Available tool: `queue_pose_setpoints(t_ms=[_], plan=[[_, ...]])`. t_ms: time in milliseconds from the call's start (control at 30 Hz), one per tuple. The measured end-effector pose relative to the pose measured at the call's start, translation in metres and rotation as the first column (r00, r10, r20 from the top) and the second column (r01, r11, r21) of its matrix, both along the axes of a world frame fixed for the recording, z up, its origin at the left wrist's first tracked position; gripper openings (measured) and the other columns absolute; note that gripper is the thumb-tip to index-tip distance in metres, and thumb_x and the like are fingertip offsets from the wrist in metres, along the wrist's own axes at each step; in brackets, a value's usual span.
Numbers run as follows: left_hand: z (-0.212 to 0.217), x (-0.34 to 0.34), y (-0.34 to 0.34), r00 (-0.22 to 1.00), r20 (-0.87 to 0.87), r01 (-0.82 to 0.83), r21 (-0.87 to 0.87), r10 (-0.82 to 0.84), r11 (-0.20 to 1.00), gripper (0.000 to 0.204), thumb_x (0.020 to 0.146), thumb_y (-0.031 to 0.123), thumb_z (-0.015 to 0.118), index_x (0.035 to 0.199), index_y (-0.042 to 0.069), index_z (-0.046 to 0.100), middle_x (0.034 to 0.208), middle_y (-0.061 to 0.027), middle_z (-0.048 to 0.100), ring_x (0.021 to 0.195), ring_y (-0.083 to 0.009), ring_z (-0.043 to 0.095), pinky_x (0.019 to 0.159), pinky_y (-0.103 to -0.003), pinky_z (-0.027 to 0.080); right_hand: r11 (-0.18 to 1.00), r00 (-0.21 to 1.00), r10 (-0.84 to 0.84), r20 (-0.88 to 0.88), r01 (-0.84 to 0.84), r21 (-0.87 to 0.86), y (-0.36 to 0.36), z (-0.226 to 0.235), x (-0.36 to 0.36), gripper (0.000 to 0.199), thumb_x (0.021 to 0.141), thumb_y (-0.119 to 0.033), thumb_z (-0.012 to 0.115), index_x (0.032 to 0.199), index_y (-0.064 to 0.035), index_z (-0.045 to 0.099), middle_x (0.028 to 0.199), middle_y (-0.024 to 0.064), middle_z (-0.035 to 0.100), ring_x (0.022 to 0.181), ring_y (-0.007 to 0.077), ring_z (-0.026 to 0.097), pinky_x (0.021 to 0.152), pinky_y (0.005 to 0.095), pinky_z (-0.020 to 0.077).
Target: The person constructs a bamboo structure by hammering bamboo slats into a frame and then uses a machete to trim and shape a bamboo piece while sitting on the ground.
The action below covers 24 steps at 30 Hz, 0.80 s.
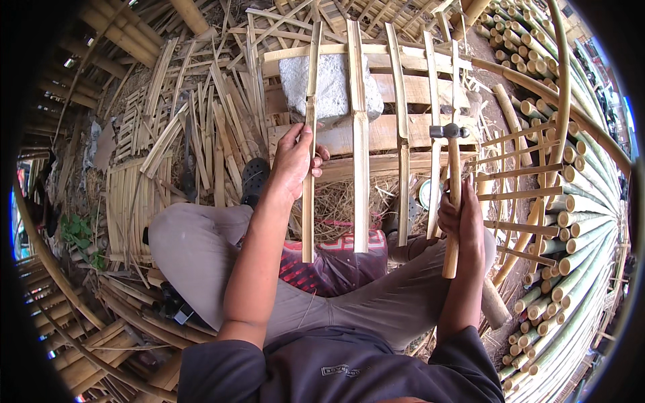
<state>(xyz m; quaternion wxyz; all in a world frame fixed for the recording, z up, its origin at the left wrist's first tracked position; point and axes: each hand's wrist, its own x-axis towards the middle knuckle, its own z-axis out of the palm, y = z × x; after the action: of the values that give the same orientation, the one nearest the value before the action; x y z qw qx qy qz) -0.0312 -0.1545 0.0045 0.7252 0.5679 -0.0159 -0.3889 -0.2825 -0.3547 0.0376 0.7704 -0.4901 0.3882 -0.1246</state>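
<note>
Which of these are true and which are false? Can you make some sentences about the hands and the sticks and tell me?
1. The right hand holds a hammer. True.
2. The left hand grips a saw. False: it grips a bamboo slat.
3. A grey stone block lies on the slats. True.
4. The hammer has a blue plastic handle. False: its handle is wooden.
5. Round bamboo poles are stacked on the person's right. True.

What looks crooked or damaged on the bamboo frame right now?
The slat under the left hand kinks at the crosspiece and its lower half leans off line. The other slats run straighter. The right hand holds a hammer.
</note>
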Motion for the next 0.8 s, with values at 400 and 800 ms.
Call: queue_pose_setpoints(t_ms=[400,800], plan=[[0.0019,-0.0021,-0.0005,0.989,-0.136,0.041,-0.089,-0.053,0.995,0.032,0.106,0.034,0.041,0.120,0.010,0.058,0.074,-0.0023,0.053,0.056,-0.0047,0.039,0.048,-0.019,0.033,1.000,1.000,0.019,0.001,-0.019,-0.007,-0.0001,-0.0021,0.0007,0.046,0.104,-0.052,0.031,0.101,-0.0108,0.051,0.057,-0.0056,0.037,0.041,0.0045,0.031,0.038,0.0225,0.0271],[0.0030,-0.0020,0.0015,0.990,-0.134,0.026,-0.095,-0.038,0.995,0.031,0.106,0.033,0.044,0.120,0.011,0.060,0.074,-0.0007,0.052,0.053,-0.0032,0.036,0.047,-0.017,0.032,0.999,1.000,0.021,-0.009,-0.021,-0.026,0.0019,-0.0005,0.0015,0.044,0.104,-0.049,0.030,0.102,-0.0106,0.052,0.057,-0.0052,0.037,0.040,0.0048,0.031,0.037,0.0223,0.0274]])
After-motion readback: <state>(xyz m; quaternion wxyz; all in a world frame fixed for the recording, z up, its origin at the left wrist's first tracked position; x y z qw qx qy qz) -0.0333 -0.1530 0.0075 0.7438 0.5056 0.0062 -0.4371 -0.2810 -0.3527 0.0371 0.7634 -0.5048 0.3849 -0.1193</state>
